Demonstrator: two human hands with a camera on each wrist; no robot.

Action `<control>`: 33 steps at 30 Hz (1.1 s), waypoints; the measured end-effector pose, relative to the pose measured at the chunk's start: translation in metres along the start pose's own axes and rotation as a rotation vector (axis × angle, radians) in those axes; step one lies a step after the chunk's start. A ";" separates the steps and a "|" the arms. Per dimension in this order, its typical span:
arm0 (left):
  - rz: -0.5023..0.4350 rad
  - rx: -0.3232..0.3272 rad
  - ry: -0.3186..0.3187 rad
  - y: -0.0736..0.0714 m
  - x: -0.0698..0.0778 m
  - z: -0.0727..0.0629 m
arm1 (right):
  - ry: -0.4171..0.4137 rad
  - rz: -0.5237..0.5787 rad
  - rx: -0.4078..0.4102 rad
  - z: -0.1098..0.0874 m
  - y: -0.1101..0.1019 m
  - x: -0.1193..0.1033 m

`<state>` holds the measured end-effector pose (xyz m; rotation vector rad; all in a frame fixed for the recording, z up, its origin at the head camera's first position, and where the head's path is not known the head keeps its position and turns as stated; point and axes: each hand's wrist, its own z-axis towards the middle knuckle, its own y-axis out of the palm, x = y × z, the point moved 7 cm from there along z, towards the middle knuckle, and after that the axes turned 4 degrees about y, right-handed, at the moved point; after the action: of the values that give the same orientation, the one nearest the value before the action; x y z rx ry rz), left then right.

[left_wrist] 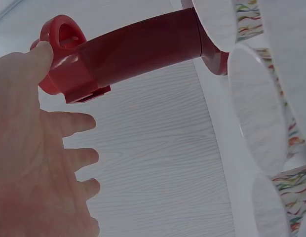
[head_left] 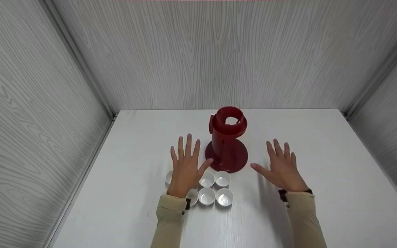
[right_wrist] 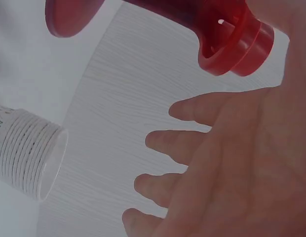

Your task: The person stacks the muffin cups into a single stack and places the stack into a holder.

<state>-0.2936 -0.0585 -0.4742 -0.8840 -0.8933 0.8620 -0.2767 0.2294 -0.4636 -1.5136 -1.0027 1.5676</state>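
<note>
A red plastic stand [head_left: 226, 139] with a round base, an upright column and a ring-shaped top stands near the middle of the table. Several white paper cups [head_left: 206, 196] sit in two rows in front of it; the left wrist view shows coloured squiggles on cups [left_wrist: 296, 200]. My left hand [head_left: 185, 174], fingers spread, is over the cups at the left and hides some of them. To the right of the stand, my right hand [head_left: 282, 172] is also spread with nothing in it. A stack of nested paper cups [right_wrist: 32, 153] appears in the right wrist view.
The white table [head_left: 133, 206] is bounded by a pale wood-grain back wall [head_left: 198, 55] and side walls, the left wall [head_left: 29, 120] and the right wall [head_left: 391, 93]. Both forearms reach in from the front edge.
</note>
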 end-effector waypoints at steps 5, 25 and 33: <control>-0.016 0.012 0.014 -0.001 0.010 -0.004 | 0.012 0.047 0.005 -0.003 -0.009 0.015; -0.524 -0.284 0.123 0.033 0.098 -0.015 | 0.132 0.284 -0.039 -0.010 -0.016 0.090; -0.821 -0.298 0.063 0.064 0.127 -0.007 | 0.193 0.385 -0.048 -0.004 -0.003 0.114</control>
<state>-0.2564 0.0764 -0.4995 -0.6914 -1.2169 -0.0104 -0.2780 0.3333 -0.5105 -1.9370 -0.6706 1.6205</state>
